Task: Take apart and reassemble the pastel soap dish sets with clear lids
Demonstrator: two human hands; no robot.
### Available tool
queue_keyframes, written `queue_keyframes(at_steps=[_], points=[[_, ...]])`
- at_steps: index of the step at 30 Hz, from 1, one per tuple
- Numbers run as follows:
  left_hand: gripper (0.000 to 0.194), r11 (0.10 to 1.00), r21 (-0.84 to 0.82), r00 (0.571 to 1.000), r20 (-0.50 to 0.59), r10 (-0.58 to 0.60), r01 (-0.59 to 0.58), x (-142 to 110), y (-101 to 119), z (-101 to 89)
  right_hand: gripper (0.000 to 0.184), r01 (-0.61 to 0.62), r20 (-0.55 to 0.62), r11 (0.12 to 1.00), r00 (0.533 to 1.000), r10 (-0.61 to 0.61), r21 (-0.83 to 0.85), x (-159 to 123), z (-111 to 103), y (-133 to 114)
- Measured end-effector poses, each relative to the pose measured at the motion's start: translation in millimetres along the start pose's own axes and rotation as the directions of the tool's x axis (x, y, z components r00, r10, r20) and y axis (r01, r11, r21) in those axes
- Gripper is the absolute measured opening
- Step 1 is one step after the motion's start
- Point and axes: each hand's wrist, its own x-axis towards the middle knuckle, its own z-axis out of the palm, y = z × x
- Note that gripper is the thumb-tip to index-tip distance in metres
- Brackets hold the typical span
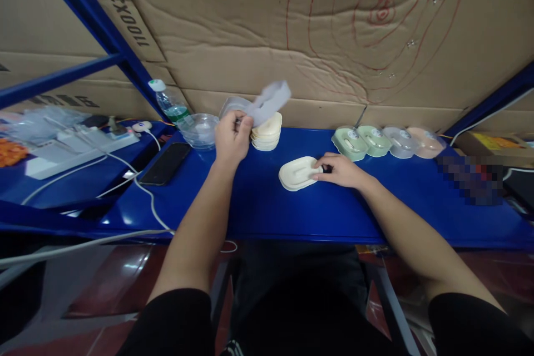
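Observation:
My left hand (pixel 232 138) is closed on a pale, translucent strip (pixel 271 101), smeared by motion, raised over the back of the table. Behind it a stack of cream dishes (pixel 266 136) is partly covered by the strip. Fingers of my right hand (pixel 340 169) grip the right end of a cream soap dish (pixel 298 172), a shallow oval-cornered piece with a raised middle that lies on the blue table. Beside my left hand stands a clear plastic bowl (pixel 201 132), and a clear piece (pixel 233 104) shows behind the hand.
Green lidded boxes (pixel 350 143), a grey one (pixel 401 143) and a peach one (pixel 426 143) line the back right. On the left are a water bottle (pixel 170 103), a black phone (pixel 166 164), white cables and a power strip (pixel 79 150). Cardboard (pixel 250 28) walls the back.

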Motion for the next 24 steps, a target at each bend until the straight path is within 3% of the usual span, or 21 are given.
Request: queue_keyframes(at_steps=[3,6,8,10,12,13,15,18,24], points=[[0.062,0.989,-0.144,0.974,0.229,0.001,0.032,-9.8,16.5,10.4,0.06,-0.082,-0.163,0.995,0.983,0.09,0.052,1.1,-2.0,-3.9],[0.071,0.977,-0.188,0.893,0.45,-0.005,0.1,-20.5,34.5,22.9,0.068,-0.119,-0.303,0.984,0.94,0.155,0.136,0.9,-3.7,-7.9],[0.074,0.97,-0.178,0.803,0.595,-0.029,0.166,-25.1,42.0,28.8,0.065,-0.121,-0.356,0.976,0.917,0.179,0.179,0.2,-4.6,-11.0],[0.075,0.956,-0.158,0.679,0.732,-0.055,0.248,-26.8,44.8,30.4,0.063,-0.141,-0.391,0.972,0.898,0.205,0.186,-0.2,-5.0,-13.3],[0.066,0.937,-0.162,0.561,0.827,-0.043,0.309,-26.4,44.6,28.3,0.063,-0.178,-0.405,0.969,0.884,0.233,0.17,0.5,-4.1,-13.5],[0.058,0.931,-0.176,0.529,0.848,-0.022,0.32,-25.9,44.2,26.4,0.063,-0.2,-0.397,0.966,0.883,0.251,0.166,1.3,-3.0,-12.5],[0.046,0.931,-0.196,0.509,0.861,0.013,0.308,-25.6,44.3,22.5,0.064,-0.245,-0.344,0.952,0.891,0.295,0.182,4.0,0.3,-8.9],[0.048,0.961,-0.148,0.493,0.87,0.014,0.234,-27.6,47.5,18.6,0.066,-0.314,-0.206,0.922,0.91,0.361,0.227,9.2,6.7,-2.2],[0.037,0.99,0.116,0.429,0.901,-0.07,-0.082,-30.1,52.8,17.7,0.063,-0.383,-0.131,0.913,0.907,0.401,0.14,13.9,13.5,-2.3]])
